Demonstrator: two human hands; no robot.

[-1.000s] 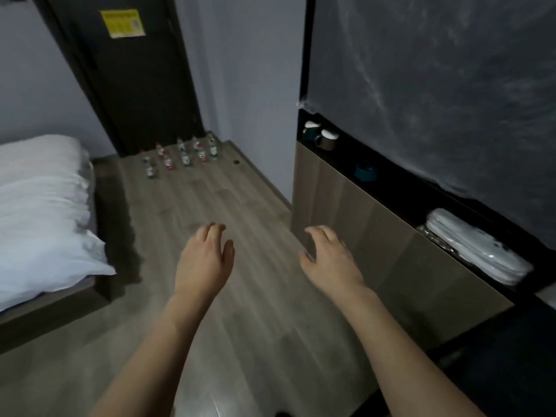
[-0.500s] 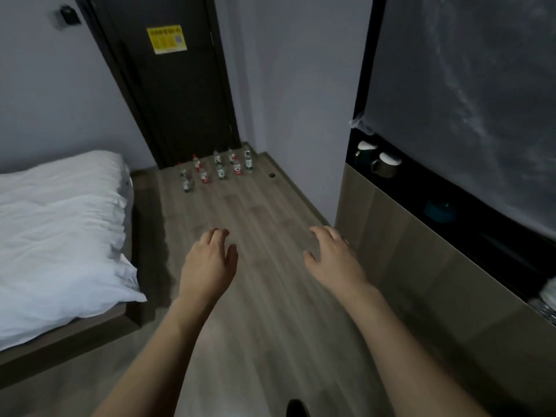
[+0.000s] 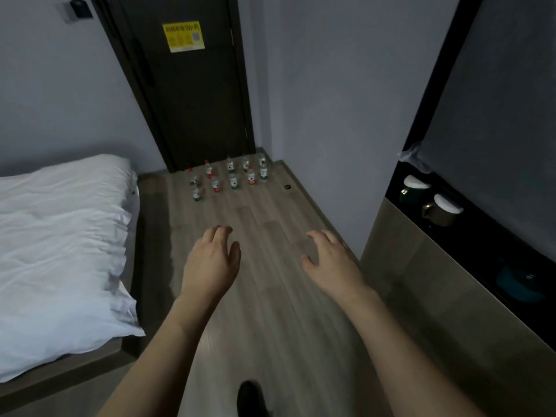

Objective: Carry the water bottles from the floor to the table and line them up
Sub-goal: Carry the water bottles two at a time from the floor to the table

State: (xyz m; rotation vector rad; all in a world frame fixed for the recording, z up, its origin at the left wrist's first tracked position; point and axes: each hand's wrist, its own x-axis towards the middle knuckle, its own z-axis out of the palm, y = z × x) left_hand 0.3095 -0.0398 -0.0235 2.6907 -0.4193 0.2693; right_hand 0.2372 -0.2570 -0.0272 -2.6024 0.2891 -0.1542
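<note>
Head view, one frame. Water bottles [image 3: 229, 177]: a cluster of small clear bottles standing upright on the wood-look floor [image 3: 270, 296] at the foot of the dark door [image 3: 192, 94], arranged in rough rows; some carry red caps and labels, others green labels; too small to tell how full they are or to count them surely. A small dark round object [image 3: 288, 186] lies on the floor just to the right of the cluster. Door carries a yellow notice [image 3: 183, 37] near its top. Bed [image 3: 60, 245] with rumpled white bedding along the left side, on a low wooden frame. Cabinet [image 3: 451, 296] with wood-look front on the right; its dark open shelf holds two cups [image 3: 430, 197] with white tops, side by side, and farther along a blue-green item [image 3: 519, 281] too dim to identify. A dark grey panel [image 3: 496, 100] rises above the shelf. Left hand [image 3: 212, 263]: held out over the floor, palm down, fingers loosely curved, holding nothing, well apart from the bottles. Right hand [image 3: 332, 261]: held out likewise, palm down, fingers spread and relaxed, holding nothing, near the cabinet's corner but not touching it. Both forearms bare, extended forward from the bottom edge. A dark shoe tip [image 3: 251, 397] shows on the floor at the bottom edge between the forearms.
</note>
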